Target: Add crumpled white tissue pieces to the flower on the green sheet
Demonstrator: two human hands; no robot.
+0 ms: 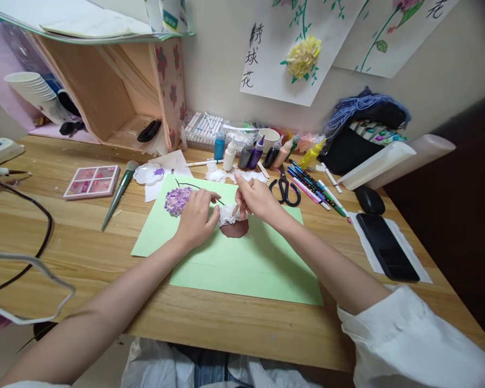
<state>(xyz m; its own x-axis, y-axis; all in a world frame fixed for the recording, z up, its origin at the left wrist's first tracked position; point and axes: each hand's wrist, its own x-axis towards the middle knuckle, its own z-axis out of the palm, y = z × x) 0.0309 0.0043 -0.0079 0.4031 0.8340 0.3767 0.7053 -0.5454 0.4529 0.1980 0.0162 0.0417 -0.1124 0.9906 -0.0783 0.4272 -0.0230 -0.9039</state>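
A light green sheet of paper [242,269] lies on the desk beneath both hands. My left hand [199,215] rests flat on it, fingers apart, partly over the edge of a crumpled purple flower [177,201]. In a pinch, my right hand [254,196] grips a thin brownish stick [235,210], mostly hidden by the fingers. Its lower end meets a ruffled white tissue-like piece [226,215], which covers the upper part of a brown round patch [234,229]. Dark drawn lines run from the flower toward the white piece.
Paint bottles [256,152] stand behind the sheet. Black scissors [285,188] and several pens [313,186] lie right, with a phone [388,248] farther out. A brush [119,194] and a pink divided case [92,182] are left. Cables [44,237] cross the left side.
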